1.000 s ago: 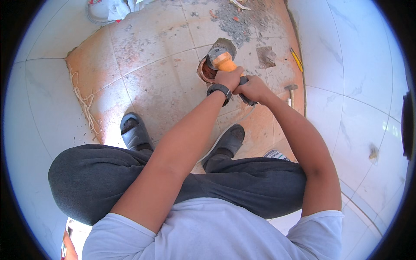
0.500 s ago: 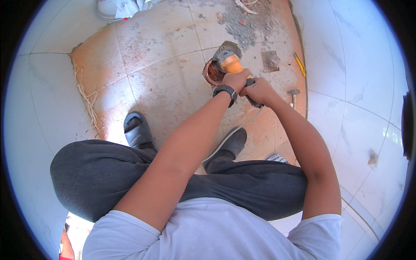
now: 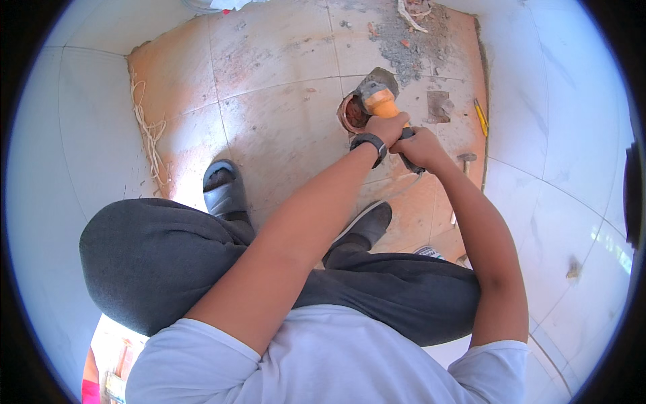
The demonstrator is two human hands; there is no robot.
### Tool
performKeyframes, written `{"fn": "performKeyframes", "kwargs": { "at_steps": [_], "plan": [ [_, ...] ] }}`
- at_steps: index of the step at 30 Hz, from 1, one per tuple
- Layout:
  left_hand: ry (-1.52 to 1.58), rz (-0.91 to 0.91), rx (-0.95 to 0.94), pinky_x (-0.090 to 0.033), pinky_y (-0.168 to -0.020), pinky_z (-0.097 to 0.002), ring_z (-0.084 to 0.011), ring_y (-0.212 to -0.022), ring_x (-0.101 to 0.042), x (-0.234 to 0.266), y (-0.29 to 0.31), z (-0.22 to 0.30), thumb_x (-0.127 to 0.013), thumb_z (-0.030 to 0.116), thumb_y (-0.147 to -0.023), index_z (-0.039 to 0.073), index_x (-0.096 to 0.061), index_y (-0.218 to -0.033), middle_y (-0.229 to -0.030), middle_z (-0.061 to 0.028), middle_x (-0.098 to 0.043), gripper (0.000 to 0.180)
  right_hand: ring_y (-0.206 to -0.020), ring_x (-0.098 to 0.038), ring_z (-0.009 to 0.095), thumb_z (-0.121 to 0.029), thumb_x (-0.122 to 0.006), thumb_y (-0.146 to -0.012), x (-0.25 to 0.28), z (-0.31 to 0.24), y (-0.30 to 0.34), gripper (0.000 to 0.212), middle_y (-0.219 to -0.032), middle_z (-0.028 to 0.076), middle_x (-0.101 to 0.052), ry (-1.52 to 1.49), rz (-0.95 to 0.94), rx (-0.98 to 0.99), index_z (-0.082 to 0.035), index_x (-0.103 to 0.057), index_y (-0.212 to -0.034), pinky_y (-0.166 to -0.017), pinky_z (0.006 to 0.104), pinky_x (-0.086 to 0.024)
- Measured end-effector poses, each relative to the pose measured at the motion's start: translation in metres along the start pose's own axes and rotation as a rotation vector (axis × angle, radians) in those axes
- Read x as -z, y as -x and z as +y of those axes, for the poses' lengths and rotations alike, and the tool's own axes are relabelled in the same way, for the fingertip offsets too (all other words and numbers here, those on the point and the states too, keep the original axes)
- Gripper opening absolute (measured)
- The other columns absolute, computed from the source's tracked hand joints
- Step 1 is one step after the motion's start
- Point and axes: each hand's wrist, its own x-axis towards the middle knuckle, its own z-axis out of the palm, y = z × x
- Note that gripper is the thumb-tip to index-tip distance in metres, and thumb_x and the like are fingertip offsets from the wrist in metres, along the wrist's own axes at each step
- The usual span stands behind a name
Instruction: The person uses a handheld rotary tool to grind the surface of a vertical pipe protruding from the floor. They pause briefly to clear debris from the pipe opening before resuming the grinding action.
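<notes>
My left hand [image 3: 387, 128], with a dark watch on its wrist, is closed round the body of an orange angle grinder [image 3: 383, 105]. Behind it, my right hand [image 3: 420, 147] grips the tool's dark rear end, from which a pale cord [image 3: 408, 183] trails. The grinder's grey head points away from me, over the right side of a round hole [image 3: 348, 120] cut in the tiled floor. Reddish broken material lines that hole. The grinder's head hides its disc, so I cannot tell whether it touches the tile edge.
Grey rubble [image 3: 412, 50] lies beyond the hole, with a square cutout [image 3: 441, 106] to its right. By the right wall are a yellow utility knife [image 3: 480, 117] and a hammer [image 3: 465, 159]. White cord [image 3: 149, 128] lies along the left wall. My sandalled feet [image 3: 226, 190] stand nearer me.
The whole view has shifted, so the floor and tool appear farther right. Both hands keep their hold on the angle grinder, which stays at the hole's right side.
</notes>
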Motion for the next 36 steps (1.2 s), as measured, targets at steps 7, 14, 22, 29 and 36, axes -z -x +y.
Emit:
{"fn": "performKeyframes", "kwargs": {
  "at_steps": [7,14,22,29,36],
  "plan": [
    [0.089,-0.019,0.017,-0.058,-0.076,-0.0365,-0.0241,-0.087,-0.076,-0.004,0.001,0.011,-0.078,0.046,-0.082,-0.01,-0.074,-0.105,-0.1,-0.0169,-0.077,0.06,-0.074,-0.073,0.028,-0.034,-0.085,-0.066,0.009,-0.009,0.003,0.049,-0.08,0.019,-0.075,-0.007,-0.01,-0.016,0.006,-0.077,-0.092,-0.069,0.0398,-0.056],
    [-0.072,0.06,-0.014,-0.058,-0.079,-0.0387,-0.0293,-0.09,-0.077,0.004,0.013,0.014,-0.076,0.052,-0.08,-0.01,-0.075,-0.102,-0.101,-0.0226,-0.078,0.065,-0.073,-0.07,0.024,-0.032,-0.086,-0.068,0.0,0.001,-0.007,0.047,-0.084,0.015,-0.075,-0.087,-0.061,-0.023,0.006,-0.076,-0.095,-0.069,0.0385,-0.055],
    [-0.073,0.029,-0.007,-0.058,-0.08,-0.0383,-0.0285,-0.09,-0.076,0.001,0.013,0.006,-0.074,0.052,-0.081,-0.01,-0.074,-0.103,-0.102,-0.0213,-0.078,0.066,-0.072,-0.071,0.025,-0.032,-0.084,-0.069,-0.003,0.006,-0.004,0.045,-0.08,0.015,-0.075,-0.052,-0.042,-0.029,0.005,-0.077,-0.093,-0.069,0.0387,-0.055],
    [-0.028,-0.026,-0.026,-0.058,-0.079,-0.0386,-0.0275,-0.09,-0.076,-0.003,0.014,0.016,-0.076,0.051,-0.08,-0.01,-0.074,-0.103,-0.101,-0.0202,-0.078,0.065,-0.071,-0.072,0.026,-0.032,-0.083,-0.068,0.007,-0.001,0.005,0.043,-0.077,0.016,-0.074,0.011,0.025,-0.003,0.005,-0.077,-0.091,-0.069,0.0388,-0.055],
    [-0.072,0.056,-0.059,-0.058,-0.081,-0.0386,-0.0282,-0.092,-0.077,0.0,0.013,0.011,-0.077,0.052,-0.08,-0.01,-0.074,-0.103,-0.103,-0.021,-0.078,0.066,-0.075,-0.072,0.026,-0.034,-0.085,-0.067,-0.001,0.006,-0.002,0.046,-0.082,0.016,-0.076,-0.06,-0.01,0.028,0.003,-0.077,-0.092,-0.072,0.0385,-0.056]
  ]
}}
